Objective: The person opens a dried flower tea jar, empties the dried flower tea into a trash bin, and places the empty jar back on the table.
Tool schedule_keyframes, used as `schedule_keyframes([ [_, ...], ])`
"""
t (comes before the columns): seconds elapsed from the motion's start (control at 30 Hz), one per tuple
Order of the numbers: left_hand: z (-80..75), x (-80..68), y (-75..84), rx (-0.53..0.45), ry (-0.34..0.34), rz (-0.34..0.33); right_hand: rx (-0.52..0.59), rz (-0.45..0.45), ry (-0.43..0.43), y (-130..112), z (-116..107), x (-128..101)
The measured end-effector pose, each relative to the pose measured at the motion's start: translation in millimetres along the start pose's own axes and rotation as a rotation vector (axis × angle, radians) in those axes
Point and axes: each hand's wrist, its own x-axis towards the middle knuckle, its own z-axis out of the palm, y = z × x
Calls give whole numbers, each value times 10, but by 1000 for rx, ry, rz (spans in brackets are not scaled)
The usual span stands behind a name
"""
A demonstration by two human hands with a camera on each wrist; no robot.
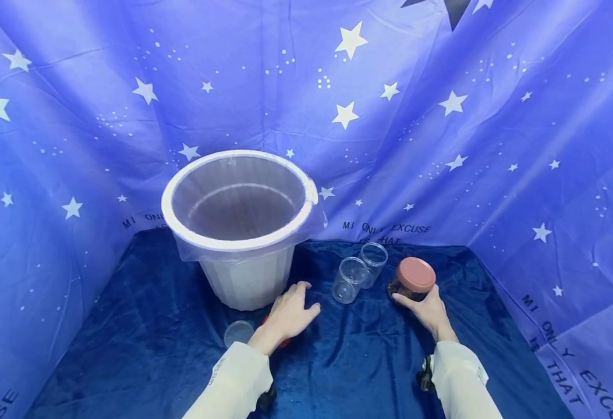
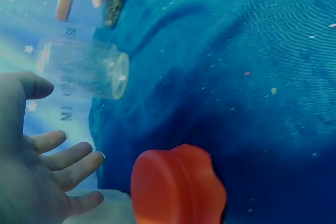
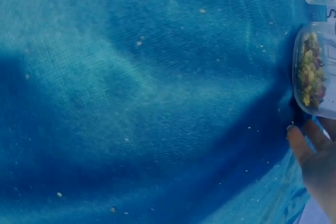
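Note:
On the right of the head view, my right hand (image 1: 428,309) grips a clear jar with a terracotta-coloured lid (image 1: 416,274), thumb across the front and fingers round the right side. Loose yellow and dark red bits fill the lower part of the jar (image 3: 312,72) in the right wrist view. My left hand (image 1: 288,312) holds nothing, its fingers spread in front of the bucket. Beneath that hand, mostly hidden in the head view, lies a red object with a scalloped edge (image 2: 176,184). Two clear, uncovered plastic jars (image 1: 349,280) stand between my hands.
A large pale bucket (image 1: 248,279) with a clear liner over its rim stands at the back left. By my left forearm is a round clear plastic piece (image 1: 238,333). Small crumbs dot the blue cloth (image 3: 157,103). Starry blue curtains (image 1: 264,87) enclose the back and sides.

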Motion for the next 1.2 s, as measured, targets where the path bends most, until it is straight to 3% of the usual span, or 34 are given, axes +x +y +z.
schedule_keyframes([
  [0.23, -141, 24, -15, -39, 27, 11, 33, -5, 43, 47, 27, -22],
  [0.47, -215, 1, -36, -25, -13, 41, 38, -19, 71, 50, 10, -40],
  [0.77, -259, -37, -52, -5, -39, 63, -20, -41, 46, 47, -44, -32],
  [1.2, -326, -69, -63, 3, -13, 60, -91, -87, 4, 89, -211, -59],
])
